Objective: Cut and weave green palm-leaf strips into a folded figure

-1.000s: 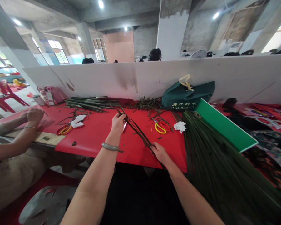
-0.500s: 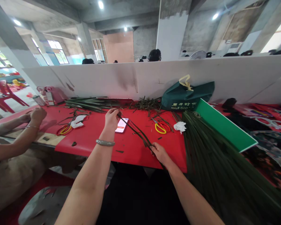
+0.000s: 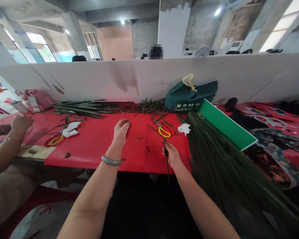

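Note:
My right hand [image 3: 171, 156] is closed round a few thin dark green leaf strips [image 3: 167, 167] at the near edge of the red table [image 3: 97, 146]. The strips run up toward the yellow-handled scissors [image 3: 164, 132] and hang down past the table edge. My left hand [image 3: 121, 131], with a grey bangle [image 3: 111, 161] on its wrist, rests on the table apart from the strips. Its fingers are curled down, and what lies under them is hidden.
A large bundle of long green leaves [image 3: 214, 159] lies to my right beside a green board [image 3: 224, 124] and a dark green bag [image 3: 189, 98]. A white tissue [image 3: 184, 128] lies near the scissors. More leaves [image 3: 89, 108] lie along the white partition. Another person's hand [image 3: 21, 122] works at far left, near other scissors [image 3: 53, 140].
My left hand let go of the strips' far end and dropped over where the phone lay. My right hand swung the strips toward itself. The camera turned slightly right.

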Tool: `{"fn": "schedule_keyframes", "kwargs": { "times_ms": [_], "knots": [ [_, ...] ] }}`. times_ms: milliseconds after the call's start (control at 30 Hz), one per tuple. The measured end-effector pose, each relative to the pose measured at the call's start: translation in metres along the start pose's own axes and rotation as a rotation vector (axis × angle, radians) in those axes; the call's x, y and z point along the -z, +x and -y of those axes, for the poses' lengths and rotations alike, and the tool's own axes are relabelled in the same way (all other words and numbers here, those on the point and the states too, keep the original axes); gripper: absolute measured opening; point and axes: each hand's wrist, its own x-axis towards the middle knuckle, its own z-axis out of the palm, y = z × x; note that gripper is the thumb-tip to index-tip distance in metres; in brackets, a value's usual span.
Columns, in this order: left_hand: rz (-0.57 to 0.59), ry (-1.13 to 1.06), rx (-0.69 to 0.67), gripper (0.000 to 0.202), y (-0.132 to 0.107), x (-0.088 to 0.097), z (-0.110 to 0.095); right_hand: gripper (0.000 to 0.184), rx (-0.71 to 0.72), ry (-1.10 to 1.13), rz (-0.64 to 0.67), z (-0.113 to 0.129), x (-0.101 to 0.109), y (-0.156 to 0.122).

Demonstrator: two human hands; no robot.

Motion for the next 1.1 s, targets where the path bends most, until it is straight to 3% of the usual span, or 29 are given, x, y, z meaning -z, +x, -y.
{"fn": "schedule_keyframes", "kwargs": {
  "times_ms": [167, 367, 533, 800, 967, 1100],
  "knots": [
    [0.311, 0.087, 0.166, 0.012, -0.049, -0.020, 0.034, 0.023, 0.055, 0.140, -0.118, 0.012, 0.000, -0.002],
    [0.559, 0.180, 0.373, 0.020, -0.096, -0.038, 0.062, 0.015, 0.099, 0.048, 0.003, 0.009, -0.021, -0.018],
    [0.541, 0.130, 0.384, 0.020, -0.103, -0.029, 0.078, 0.011, 0.099, -0.025, 0.097, -0.009, -0.028, -0.022],
    [0.477, -0.057, 0.555, 0.027, -0.105, -0.017, 0.088, 0.019, -0.034, -0.103, 0.116, -0.014, -0.028, -0.018],
    [0.411, -0.039, 0.570, 0.021, -0.104, -0.018, 0.087, 0.023, 0.238, -0.340, -0.084, -0.006, -0.025, -0.012],
    [0.397, 0.001, 0.549, 0.022, -0.106, -0.018, 0.087, 0.024, 0.280, -0.587, 0.032, 0.007, -0.025, -0.004]
  ]
}}
